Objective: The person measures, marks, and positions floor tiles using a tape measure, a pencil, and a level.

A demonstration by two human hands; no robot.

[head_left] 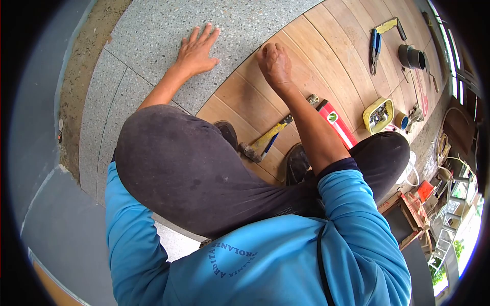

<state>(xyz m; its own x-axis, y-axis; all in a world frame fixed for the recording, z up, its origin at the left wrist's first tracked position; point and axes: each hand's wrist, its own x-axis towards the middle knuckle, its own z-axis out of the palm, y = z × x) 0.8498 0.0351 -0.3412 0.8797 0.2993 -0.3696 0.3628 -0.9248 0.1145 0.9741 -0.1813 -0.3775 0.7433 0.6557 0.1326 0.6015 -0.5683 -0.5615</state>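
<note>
My left hand [196, 53] lies flat on a grey speckled tile [153, 30], its fingers spread. Over the seam where the tile meets the wooden planks [316, 61], my right hand [275, 65] is closed with the fingers curled down. Whatever it may hold is hidden beneath the fingers. Between my shoes, on the planks, rests a hammer [264, 138] with a yellow handle. A red spirit level [338, 124] lies by my right forearm.
Blue-handled pliers [375, 48], dark grey pipe pieces [411, 57], a yellow tub [378, 115] of small metal parts and a tape roll [401, 121] sit to the right. A grey wall [35, 117] rises on the left. A ladder [449, 224] stands at far right.
</note>
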